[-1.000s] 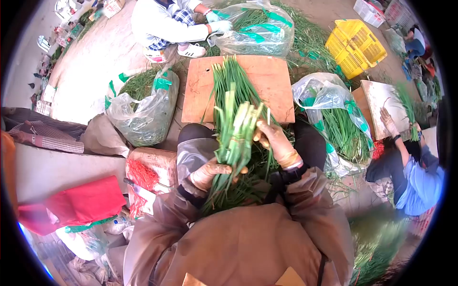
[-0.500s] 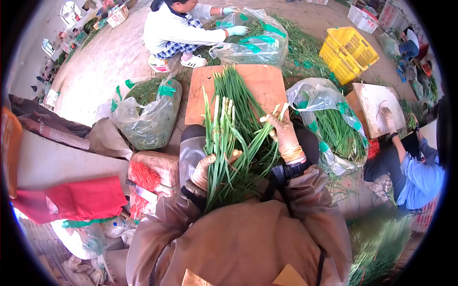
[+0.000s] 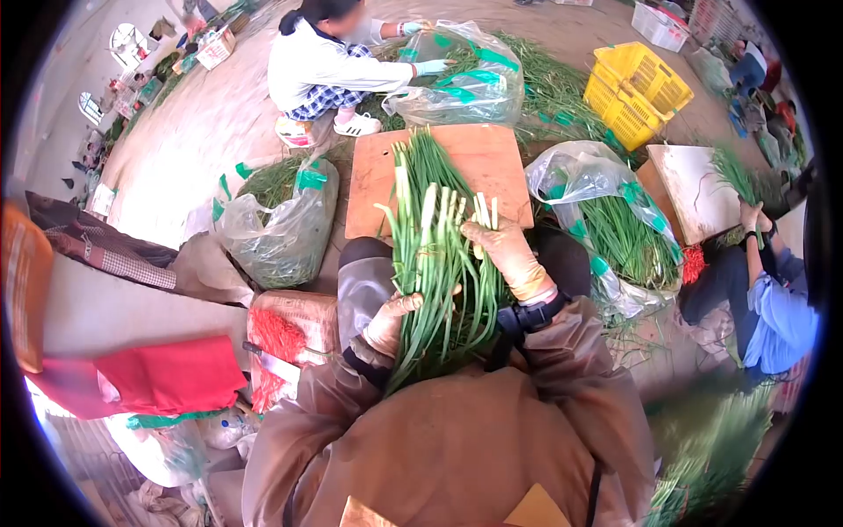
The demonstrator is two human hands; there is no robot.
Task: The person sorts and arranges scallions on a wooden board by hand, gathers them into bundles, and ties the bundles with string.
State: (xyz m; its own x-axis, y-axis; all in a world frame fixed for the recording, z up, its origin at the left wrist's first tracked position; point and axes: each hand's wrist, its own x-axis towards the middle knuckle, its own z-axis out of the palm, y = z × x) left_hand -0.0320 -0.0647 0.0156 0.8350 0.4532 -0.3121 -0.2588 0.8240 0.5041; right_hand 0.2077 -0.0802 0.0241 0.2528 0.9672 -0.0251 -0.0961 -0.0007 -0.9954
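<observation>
In front of my body I hold long, leafy green onions, white ends up. My left hand (image 3: 391,323), in a pale glove, wraps around the lower leaves of the main bunch of green onions (image 3: 428,250). My gloved right hand (image 3: 507,256) grips a few green onion stalks (image 3: 485,211) near their white ends, against the right side of the bunch. A reddish band seems to circle the bunch. Beyond it, more green onions (image 3: 430,151) lie on an orange-brown board (image 3: 492,167). The fingers behind the leaves are partly hidden.
Plastic bags of greens stand left (image 3: 290,237) and right (image 3: 571,162) of the board. A yellow crate (image 3: 632,97) is farther back. A knife (image 3: 277,362) lies near a red bundle (image 3: 274,329) at left. One person crouches ahead; another sits at right.
My right hand has moved left and slightly down, bringing its stalks against the bunch. My left hand has shifted slightly right. The person at right now holds greens up.
</observation>
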